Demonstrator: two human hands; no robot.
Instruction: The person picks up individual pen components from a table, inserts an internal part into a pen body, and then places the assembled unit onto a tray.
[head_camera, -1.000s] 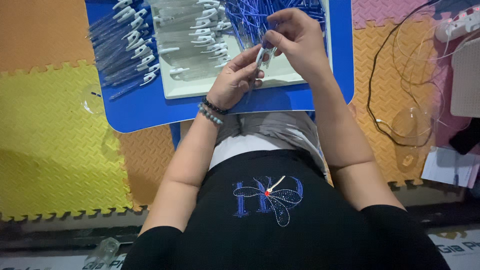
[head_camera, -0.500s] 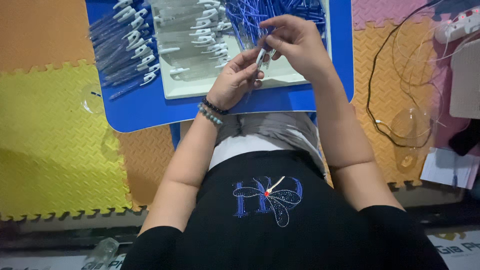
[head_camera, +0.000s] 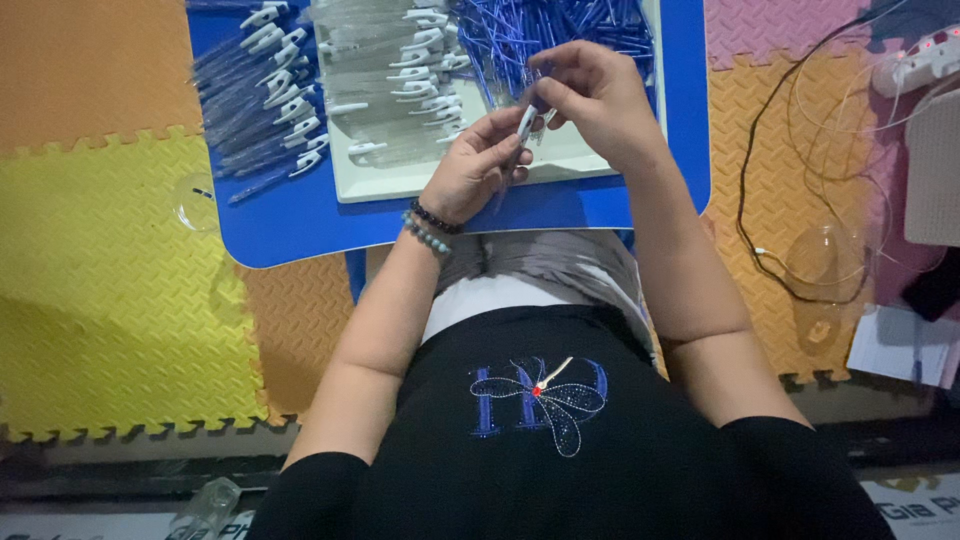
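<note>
My left hand and my right hand are both closed on one clear pen with a white cap, above the pale tray on the blue worktop. Blue refills lie just behind.

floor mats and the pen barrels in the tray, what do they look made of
Floor mats: likely soft foam, matte, with embossed tread texture and jigsaw-tooth edges. Pen barrels: apparently clear glossy plastic, see-through with white clips. The pen in both hands looks alike.
</note>
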